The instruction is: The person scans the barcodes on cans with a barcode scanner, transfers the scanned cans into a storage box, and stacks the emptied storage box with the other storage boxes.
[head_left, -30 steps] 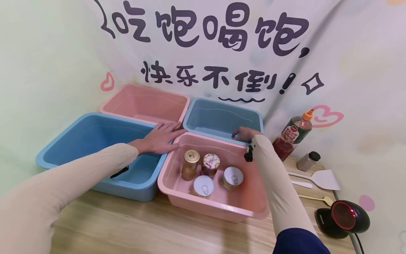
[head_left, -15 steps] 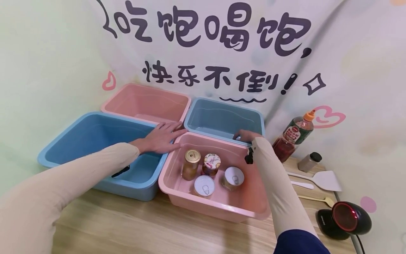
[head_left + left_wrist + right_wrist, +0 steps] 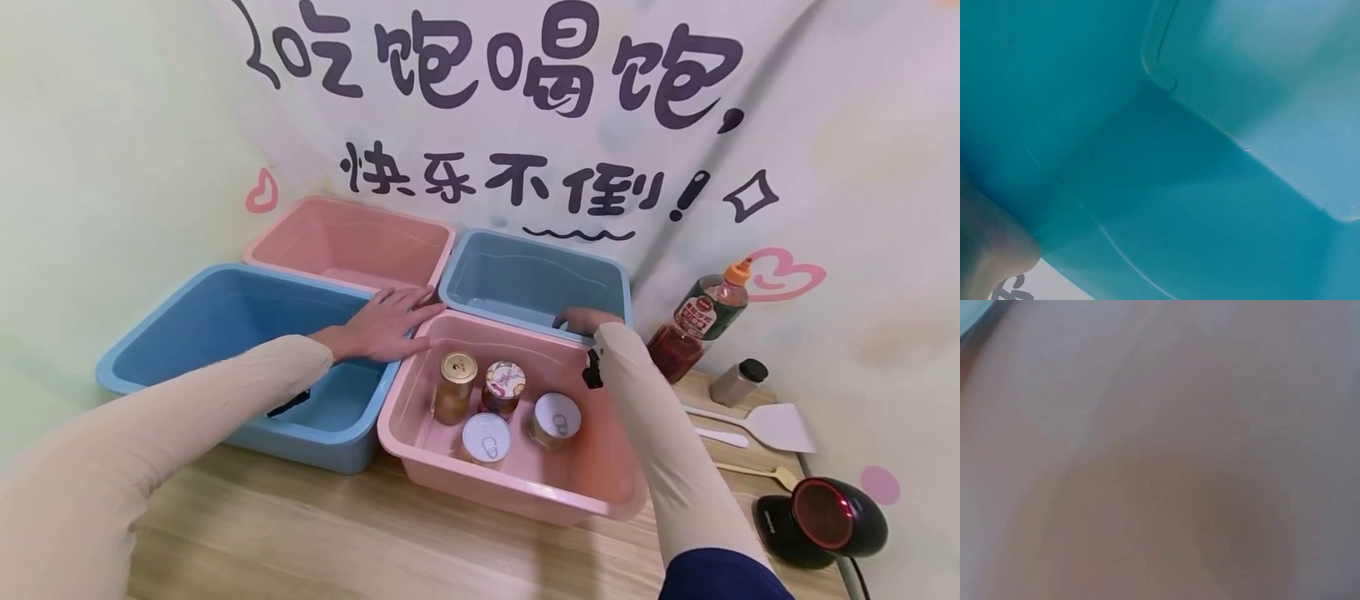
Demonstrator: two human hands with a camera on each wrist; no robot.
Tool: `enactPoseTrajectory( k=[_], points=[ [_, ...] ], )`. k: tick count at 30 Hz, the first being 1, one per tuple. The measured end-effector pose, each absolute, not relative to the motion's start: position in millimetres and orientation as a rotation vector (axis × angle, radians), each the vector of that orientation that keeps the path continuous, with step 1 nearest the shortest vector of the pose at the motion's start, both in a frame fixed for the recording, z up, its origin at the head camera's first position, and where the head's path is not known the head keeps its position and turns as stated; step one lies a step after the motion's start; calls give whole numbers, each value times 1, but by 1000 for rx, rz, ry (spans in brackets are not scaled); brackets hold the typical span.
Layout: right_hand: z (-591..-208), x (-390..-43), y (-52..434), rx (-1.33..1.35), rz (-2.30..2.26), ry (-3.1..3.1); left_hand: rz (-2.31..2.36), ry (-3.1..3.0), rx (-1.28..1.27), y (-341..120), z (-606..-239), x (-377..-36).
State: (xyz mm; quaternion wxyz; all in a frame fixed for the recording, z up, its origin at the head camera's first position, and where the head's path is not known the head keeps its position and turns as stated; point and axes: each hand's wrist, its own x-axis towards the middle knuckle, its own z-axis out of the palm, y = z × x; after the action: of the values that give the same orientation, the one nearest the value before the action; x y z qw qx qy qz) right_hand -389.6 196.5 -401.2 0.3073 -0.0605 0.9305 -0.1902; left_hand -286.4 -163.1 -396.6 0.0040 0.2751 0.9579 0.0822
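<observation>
Left hand [image 3: 382,325] flat on near pink bin [image 3: 517,487] rim; right hand [image 3: 581,319] grips far rim; push evenly, jars [image 3: 504,402] upright.

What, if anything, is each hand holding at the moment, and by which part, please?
The left hand lies flat with straight fingers on the near blue tub's far right corner, gripping nothing. The right hand curls over the pink tub's far rim.

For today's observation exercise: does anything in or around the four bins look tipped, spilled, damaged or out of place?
Nothing stands out. The four jars stand upright in the near pink bin, lids on. The other bins sit level, and nothing is spilled. The left hand lies flat on the rims; the right hand rests on the pink bin's far rim.
</observation>
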Motion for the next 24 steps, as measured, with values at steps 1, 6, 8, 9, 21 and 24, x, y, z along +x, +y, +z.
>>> enactPoseTrajectory(
  k=[1, 6, 8, 9, 21, 24],
  points=[
    [-400, -393, 197, -270, -415, 2487, 259, 3005, 866, -163, -396, -286],
    [-389, -401, 202, -468, -301, 2551, 261, 3002, 869, -162, -394, -286],
    [-383, -399, 204, -494, -331, 2570, 254, 3000, 870, -162, -394, -286],
    [-380, -396, 205, -513, -350, 2584, 247, 3001, 871, -161, -394, -287],
    [-340, -363, 202, -796, -457, 2758, 242, 3009, 863, -162, -395, -287],
    [-328, -348, 200, -880, -489, 2780, 251, 3005, 860, -162, -395, -287]
  ],
)
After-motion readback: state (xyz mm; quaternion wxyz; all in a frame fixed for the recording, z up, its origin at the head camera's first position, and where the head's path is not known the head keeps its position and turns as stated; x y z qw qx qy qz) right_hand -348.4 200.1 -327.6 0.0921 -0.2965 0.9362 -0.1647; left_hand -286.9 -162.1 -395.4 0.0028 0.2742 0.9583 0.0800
